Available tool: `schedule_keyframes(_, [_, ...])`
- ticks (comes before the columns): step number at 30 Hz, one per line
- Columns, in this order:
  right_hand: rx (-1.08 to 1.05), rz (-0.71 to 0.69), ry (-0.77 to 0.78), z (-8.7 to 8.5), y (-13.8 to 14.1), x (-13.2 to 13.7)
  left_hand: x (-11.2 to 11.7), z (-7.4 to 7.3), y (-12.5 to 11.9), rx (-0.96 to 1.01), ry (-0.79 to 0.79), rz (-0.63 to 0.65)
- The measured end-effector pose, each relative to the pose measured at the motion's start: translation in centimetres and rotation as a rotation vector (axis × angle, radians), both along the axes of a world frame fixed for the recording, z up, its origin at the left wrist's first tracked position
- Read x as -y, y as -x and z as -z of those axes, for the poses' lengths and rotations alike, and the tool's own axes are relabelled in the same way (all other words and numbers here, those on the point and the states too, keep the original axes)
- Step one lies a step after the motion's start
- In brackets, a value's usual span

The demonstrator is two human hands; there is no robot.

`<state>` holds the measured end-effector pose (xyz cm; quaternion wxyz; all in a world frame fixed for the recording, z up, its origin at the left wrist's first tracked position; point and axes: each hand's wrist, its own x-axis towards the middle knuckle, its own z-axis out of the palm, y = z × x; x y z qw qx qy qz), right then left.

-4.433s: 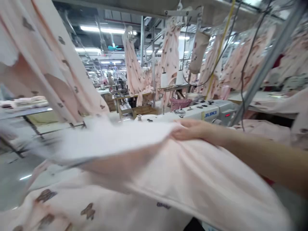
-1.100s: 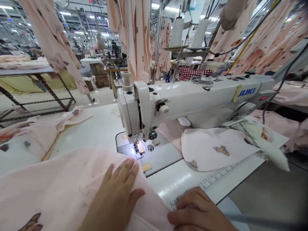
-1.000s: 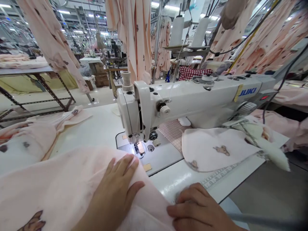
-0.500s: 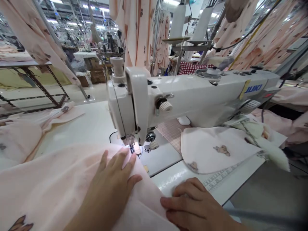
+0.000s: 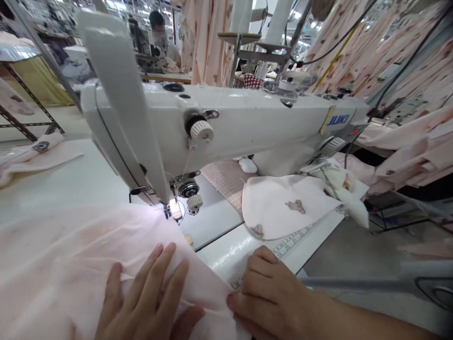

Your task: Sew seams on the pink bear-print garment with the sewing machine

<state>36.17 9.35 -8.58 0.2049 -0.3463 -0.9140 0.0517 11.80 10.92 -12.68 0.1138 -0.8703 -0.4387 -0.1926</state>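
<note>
A large piece of pale pink fabric [image 5: 78, 255] lies across the white sewing table [image 5: 53, 179], its far edge under the presser foot [image 5: 170, 210] of a white JUKI sewing machine [image 5: 240, 127]. My left hand [image 5: 145, 302] rests flat on the fabric, fingers stretched toward the needle. My right hand [image 5: 272, 297] is curled at the fabric's right edge, thumb and fingers pinching the cloth near a printed ruler on the table front.
A rounded pink cut piece [image 5: 286, 205] with bear prints lies right of the needle plate, beside a pile of white and pink pieces [image 5: 339, 189]. Folded pink fabric [image 5: 35, 151] sits at the far left. Pink garments hang overhead. Another person [image 5: 159, 38] sits behind.
My head has moved closer and lower to the machine. Both hands have stayed on the pink fabric, sliding slightly back toward me while the cloth's edge sits under the presser foot.
</note>
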Motion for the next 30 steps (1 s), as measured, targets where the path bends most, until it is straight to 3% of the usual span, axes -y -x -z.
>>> schedule_keyframes(3, [0.032,-0.1,0.012,-0.5,0.1,-0.9,-1.2,0.0,1.2,-0.001,0.024,0.054])
schedule_keyframes(7, [0.094,-0.24,-0.092,-0.4,1.4,-3.1,-4.1,-1.4,3.6,-0.049,0.127,0.132])
schedule_keyframes(13, [0.128,-0.278,-0.145,-0.3,4.1,-7.7,-9.5,-3.8,5.7,-0.048,0.338,0.154])
schedule_keyframes(20, [0.053,-0.058,-0.059,0.2,6.1,-10.6,-14.9,-3.9,7.2,-0.107,0.308,0.146])
schedule_keyframes(24, [0.034,-0.031,-0.052,0.9,6.5,-11.4,-17.6,-4.0,7.8,-0.125,0.287,0.09])
schedule_keyframes(27, [-0.005,-0.055,0.024,0.6,6.4,-11.6,-16.7,-3.9,7.1,-0.124,0.249,0.005])
schedule_keyframes(30, [-0.108,-0.108,0.116,-0.8,5.8,-10.3,-11.4,-3.0,5.4,-0.12,0.174,-0.152])
